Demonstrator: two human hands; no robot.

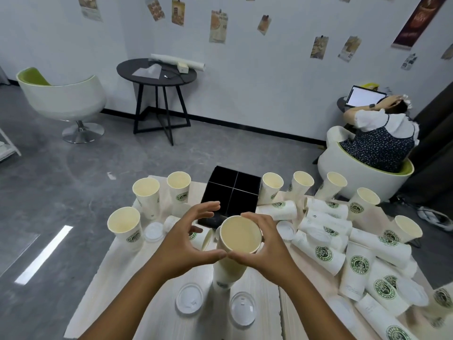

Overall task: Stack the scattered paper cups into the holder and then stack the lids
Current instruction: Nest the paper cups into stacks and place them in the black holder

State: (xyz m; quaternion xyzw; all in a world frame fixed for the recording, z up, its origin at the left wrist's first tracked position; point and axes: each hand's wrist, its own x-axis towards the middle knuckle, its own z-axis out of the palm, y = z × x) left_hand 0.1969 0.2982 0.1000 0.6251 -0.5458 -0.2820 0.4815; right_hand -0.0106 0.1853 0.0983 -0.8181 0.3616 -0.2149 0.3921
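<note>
Two hands: right hand (263, 244) grasps the cup stack (239, 244); left hand (188, 238) released; holder (230, 195) has four compartments.

We note cup stack (232, 251) upright mid-table; black four-cell holder (231, 195) behind; loose cups (326, 251) heaped right; lids (189, 299) flat.

You can read "COFFEE" along the bottom of the green round logo on a paper cup (357, 273) at your right; the other cups' logos are too blurred.
</note>
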